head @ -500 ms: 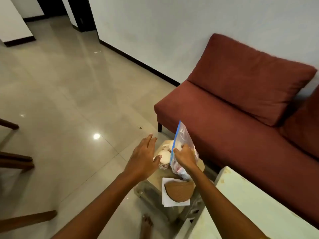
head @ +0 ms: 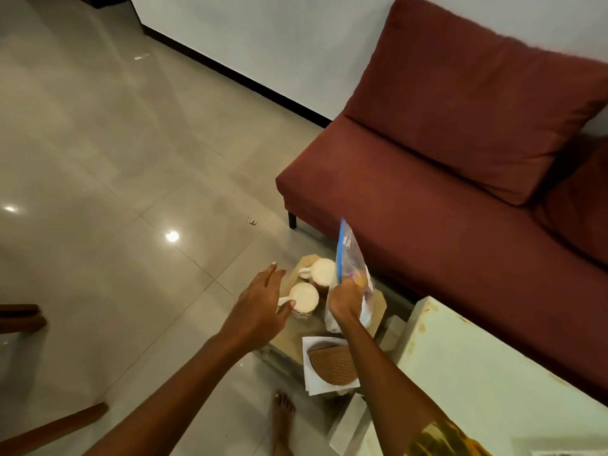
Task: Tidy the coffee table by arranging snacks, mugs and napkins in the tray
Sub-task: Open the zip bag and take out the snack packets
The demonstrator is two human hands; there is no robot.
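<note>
On the low glass coffee table lies a tan tray [head: 380,307] holding two patterned mugs. The near mug [head: 304,299] stands by my left hand [head: 260,306], whose fingers are spread and whose thumb touches the mug's rim and handle. The far mug [head: 322,273] stands just behind it. My right hand [head: 345,299] is shut on a clear snack bag [head: 350,258] with a blue zip strip, held upright over the tray's right part. A white napkin [head: 311,373] with a brown woven coaster [head: 334,363] on it lies nearer me on the table.
A dark red sofa [head: 444,192] stands right behind the table. A pale green cabinet top [head: 493,373] sits at the lower right. My bare foot [head: 283,416] is on the glossy tiled floor. Wooden chair legs [head: 49,429] show at the left edge.
My left hand has come down beside the near mug, thumb touching it. The right hand still holds the snack bag upright. My view has moved closer and tilted down.
</note>
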